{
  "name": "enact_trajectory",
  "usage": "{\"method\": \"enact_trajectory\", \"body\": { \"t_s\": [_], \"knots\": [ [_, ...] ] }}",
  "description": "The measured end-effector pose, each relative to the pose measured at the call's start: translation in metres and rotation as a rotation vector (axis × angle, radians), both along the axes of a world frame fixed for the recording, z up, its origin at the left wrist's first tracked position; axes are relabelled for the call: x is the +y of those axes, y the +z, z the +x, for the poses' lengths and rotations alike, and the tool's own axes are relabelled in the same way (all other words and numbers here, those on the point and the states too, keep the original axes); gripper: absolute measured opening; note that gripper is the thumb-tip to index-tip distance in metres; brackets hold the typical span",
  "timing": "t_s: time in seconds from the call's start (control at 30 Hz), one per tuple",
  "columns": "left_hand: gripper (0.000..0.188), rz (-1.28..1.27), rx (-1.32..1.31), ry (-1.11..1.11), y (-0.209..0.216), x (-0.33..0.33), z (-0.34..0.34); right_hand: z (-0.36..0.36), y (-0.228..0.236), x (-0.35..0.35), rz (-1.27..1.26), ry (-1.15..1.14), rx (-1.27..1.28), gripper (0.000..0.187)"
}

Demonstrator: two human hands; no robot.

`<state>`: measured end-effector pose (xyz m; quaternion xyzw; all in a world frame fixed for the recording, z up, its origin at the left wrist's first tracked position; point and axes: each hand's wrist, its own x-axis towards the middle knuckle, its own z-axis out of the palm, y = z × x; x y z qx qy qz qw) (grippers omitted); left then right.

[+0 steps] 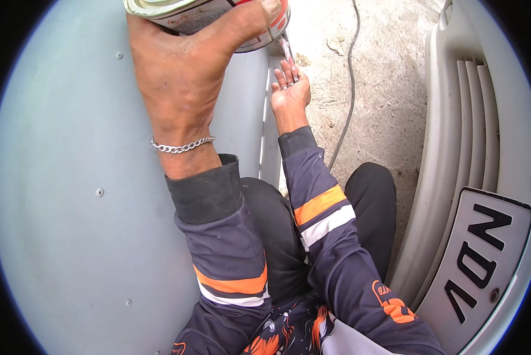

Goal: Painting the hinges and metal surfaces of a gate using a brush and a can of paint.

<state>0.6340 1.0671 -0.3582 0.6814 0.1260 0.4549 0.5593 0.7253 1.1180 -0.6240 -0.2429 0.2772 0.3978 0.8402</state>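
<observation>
At the top of the head view, my left hand (174, 80) is wrapped round a metal can (190, 21) with a printed white, red and black label. The can is held up on its side or tilted; its contents are hidden. Lower and to the right, my right hand (291, 99) is palm up, fingers curled round a thin tool (285, 49) smeared with pinkish-white paste. The tool's upper end runs up behind the can, so its kind cannot be told. Pale paste marks the fingers of that hand.
A pale grey panel (70, 148) with rivets fills the left side. At right stands a vehicle's light bumper (434, 177) with a number plate (478, 254). Rough concrete floor (390, 89) lies between, crossed by a dark cable (352, 77). My knees (372, 201) are below.
</observation>
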Motion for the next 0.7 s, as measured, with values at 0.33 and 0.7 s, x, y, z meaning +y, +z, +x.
{"method": "enact_trajectory", "body": {
  "t_s": [0.33, 0.7],
  "knots": [
    [0.069, -0.019, 0.036, 0.007, -0.009, 0.004, -0.003, 0.002, 0.004, 0.003, 0.056, 0.008, -0.135, 0.021],
    [0.074, 0.134, 0.133, 0.131, -0.02, 0.016, 0.005, 0.045, 0.046, -0.073, -0.162, 0.034, -0.737, 0.03]
  ]
}}
